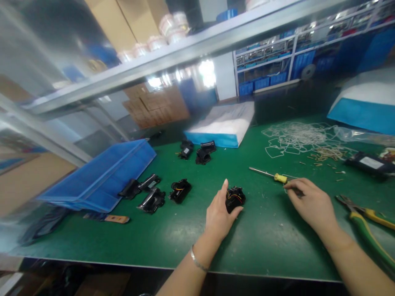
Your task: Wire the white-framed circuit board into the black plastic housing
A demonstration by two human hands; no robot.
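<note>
My left hand [219,214] grips a small black part with coloured wires [235,198] that rests on the green mat [265,238]. My right hand [310,202] lies on the mat with its fingers curled around the black end of a screwdriver [271,175], whose yellow collar and metal shaft point to the left. Several more black parts [180,190] lie to the left of my left hand.
A blue bin [101,176] stands at the left. Yellow-and-green pliers [364,222] lie at the right. White wire loops [296,137], small brass pieces [327,154] and a black unit [370,163] sit at the back right. Blue-and-white packs [222,127] lie behind.
</note>
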